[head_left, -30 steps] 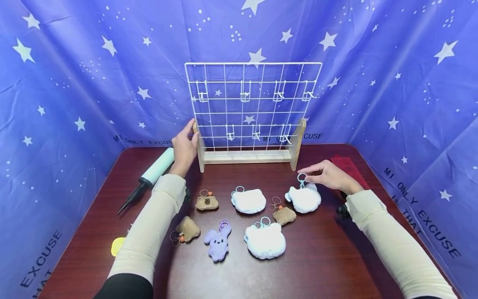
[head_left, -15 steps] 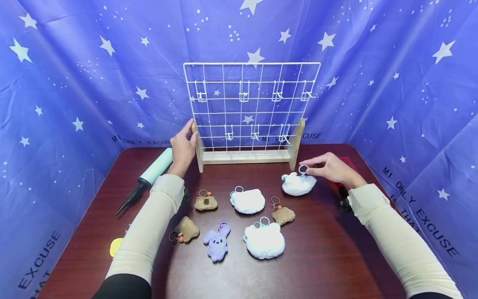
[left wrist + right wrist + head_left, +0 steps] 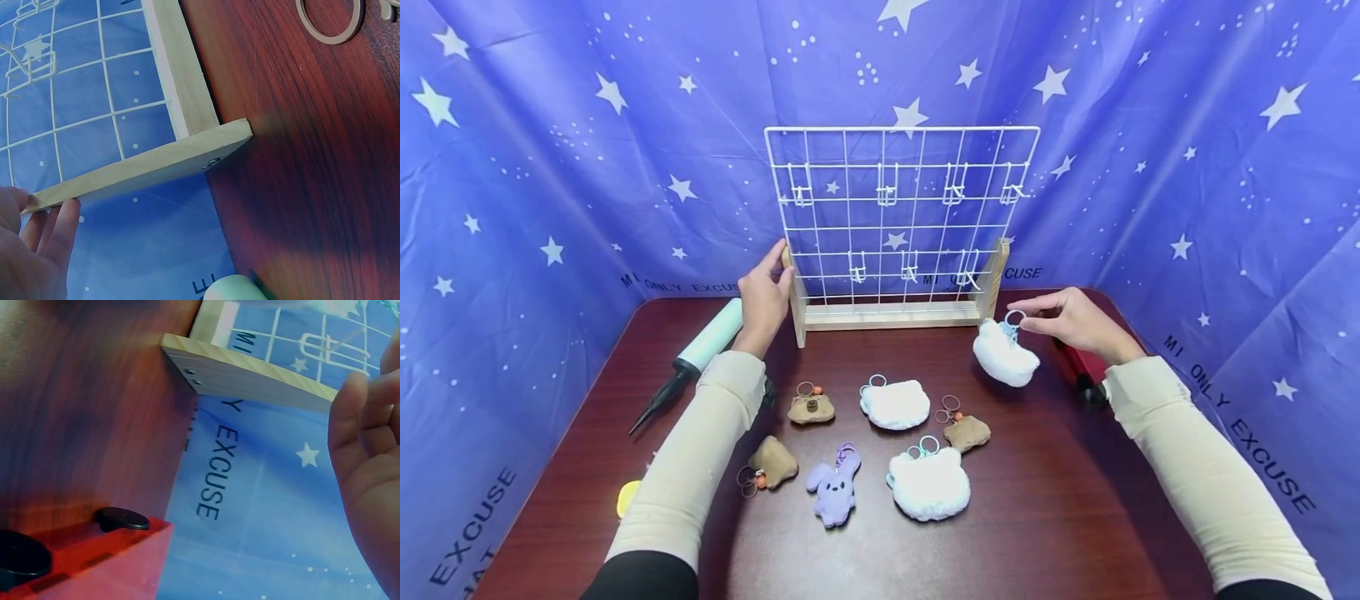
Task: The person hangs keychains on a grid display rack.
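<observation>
My left hand (image 3: 763,300) grips the left wooden upright of the white wire grid rack (image 3: 891,317). In the left wrist view, the thumb and fingers pinch the end of that upright (image 3: 134,162). My right hand (image 3: 1075,323) pinches the light blue ring of a white plush keychain (image 3: 1004,357), which hangs tilted near the rack's right foot. On the table lie two other white plush keychains (image 3: 895,406), several brown plush keychains (image 3: 967,433) and a purple bunny plush keychain (image 3: 834,492). In the right wrist view, my right hand's (image 3: 375,469) fingertips are cut off.
Several white hooks (image 3: 887,195) sit in two rows on the grid. To the left lie a mint-green hand pump (image 3: 711,337) and a yellow object (image 3: 627,498) partly behind the sleeve. A red object with black discs (image 3: 119,562) is beside the right hand.
My right hand has lifted the white plush keychain by its ring, moving it up and away toward the rack; the plush has turned as it hangs. The left hand keeps its hold on the upright.
</observation>
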Action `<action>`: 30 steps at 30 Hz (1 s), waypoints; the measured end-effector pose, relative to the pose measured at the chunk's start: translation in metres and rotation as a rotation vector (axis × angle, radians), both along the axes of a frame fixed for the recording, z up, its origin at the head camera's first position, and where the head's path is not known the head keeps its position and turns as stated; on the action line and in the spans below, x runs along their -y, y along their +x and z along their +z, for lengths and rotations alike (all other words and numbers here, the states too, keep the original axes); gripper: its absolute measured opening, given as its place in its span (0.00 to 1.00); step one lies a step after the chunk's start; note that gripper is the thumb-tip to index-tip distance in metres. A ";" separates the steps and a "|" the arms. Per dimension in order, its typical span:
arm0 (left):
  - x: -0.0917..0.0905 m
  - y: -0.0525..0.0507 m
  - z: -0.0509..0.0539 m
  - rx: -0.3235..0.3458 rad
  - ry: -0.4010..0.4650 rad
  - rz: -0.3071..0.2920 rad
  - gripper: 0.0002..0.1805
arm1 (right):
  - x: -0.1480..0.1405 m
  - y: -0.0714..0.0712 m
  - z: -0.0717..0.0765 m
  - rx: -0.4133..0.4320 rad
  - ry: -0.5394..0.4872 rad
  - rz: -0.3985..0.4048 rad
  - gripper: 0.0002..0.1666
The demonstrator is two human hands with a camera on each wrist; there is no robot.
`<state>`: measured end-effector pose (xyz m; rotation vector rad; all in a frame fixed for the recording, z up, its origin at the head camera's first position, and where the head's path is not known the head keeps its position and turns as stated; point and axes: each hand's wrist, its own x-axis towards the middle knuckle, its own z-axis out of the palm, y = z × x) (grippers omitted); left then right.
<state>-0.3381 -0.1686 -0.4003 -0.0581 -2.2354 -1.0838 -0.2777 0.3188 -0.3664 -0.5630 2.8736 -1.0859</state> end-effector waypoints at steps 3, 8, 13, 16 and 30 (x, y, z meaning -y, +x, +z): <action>0.000 0.000 0.001 -0.002 -0.001 -0.002 0.27 | 0.000 -0.001 0.008 0.005 -0.030 -0.022 0.19; 0.000 0.001 0.002 -0.006 0.007 -0.005 0.27 | 0.002 -0.006 0.021 -0.004 -0.070 -0.050 0.20; 0.000 0.000 0.001 -0.001 0.003 -0.001 0.27 | 0.009 -0.005 0.040 -0.049 -0.067 -0.061 0.19; -0.001 0.001 0.001 0.000 0.001 0.003 0.27 | 0.010 -0.007 0.048 -0.065 -0.095 -0.061 0.20; -0.002 0.000 0.000 0.001 0.012 0.006 0.27 | 0.007 -0.017 0.073 -0.123 -0.169 -0.067 0.22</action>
